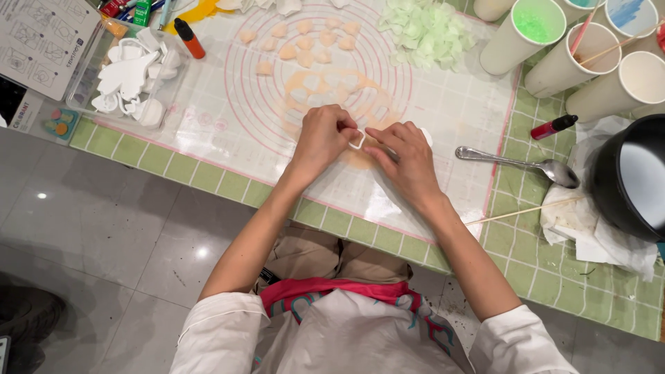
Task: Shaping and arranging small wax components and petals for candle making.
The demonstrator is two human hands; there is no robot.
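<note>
Green-checked tablecloth (540, 263) — white mat (443, 118) with pink rings, peach cutouts (305, 41), pale-green petals (424, 31), black pot (627, 176).

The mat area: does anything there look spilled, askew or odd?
Nothing is spilled. The spoon lies loose on the mat's edge, and a skewer sticks out from crumpled paper. Both hands, left and right, hold a small white cutter over the peach sheet.

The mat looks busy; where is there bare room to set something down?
Bare mat lies between the right hand and the spoon, and between the left hand and the clear tray of white cutters. It is crowded at the far edge: peach cut-outs, green petals and paper cups.
</note>
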